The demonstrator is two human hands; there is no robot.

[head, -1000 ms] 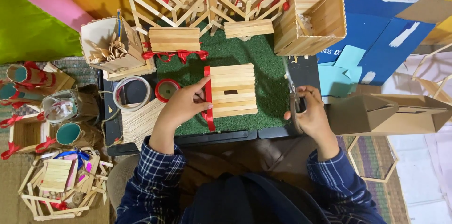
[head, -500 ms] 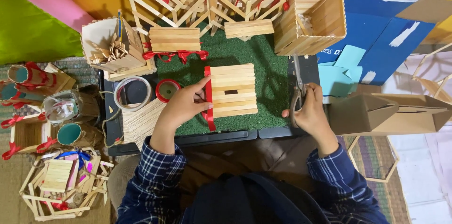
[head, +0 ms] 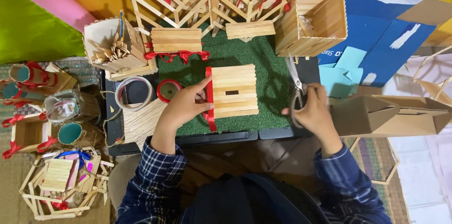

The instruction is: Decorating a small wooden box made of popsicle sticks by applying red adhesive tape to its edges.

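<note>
- Since the earlier frame, right hand (head: 314, 111) has closed its fingers (head: 288, 111) into the handles of the steel scissors (head: 295, 87) at the mat's right edge.
- Left hand (head: 184, 106), fingers (head: 203, 84) extended, presses red ribbon (head: 209, 106) against the square panel of pale wooden sticks (head: 234, 90).
- Panel lies on the green turf mat (head: 263, 64), on the black counter (head: 216, 138).

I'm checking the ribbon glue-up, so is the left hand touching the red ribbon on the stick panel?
Touching. The head view shows the left hand with fingers pressed on the red ribbon along the stick panel edge.
</note>
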